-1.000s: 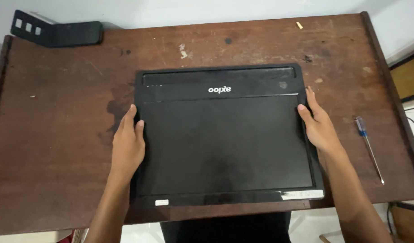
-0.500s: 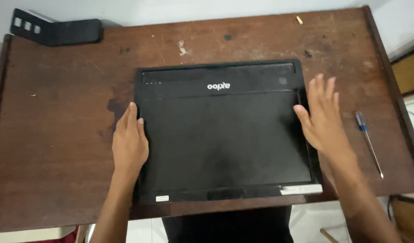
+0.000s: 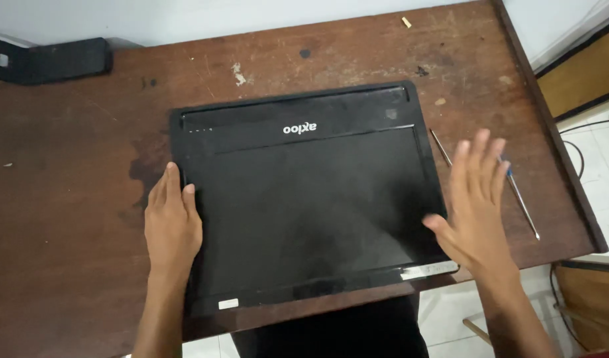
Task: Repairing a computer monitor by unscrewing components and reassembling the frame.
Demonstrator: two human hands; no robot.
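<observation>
Our right hand [image 3: 477, 209] has lifted off the black laptop [image 3: 308, 195], fingers spread, holding nothing, at its 3 o'clock edge; our left hand [image 3: 173, 225] rests flat at 9 o'clock.

The right hand [image 3: 477, 202] is motion-blurred and seemingly hides part of the screwdriver [image 3: 520, 202].

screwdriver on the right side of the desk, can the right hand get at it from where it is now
Probably yes. The right hand hovers open just beside the screwdriver, which lies on bare desk to the right of the black monitor. Nothing lies between them, though the fingers partly hide its handle.
</observation>
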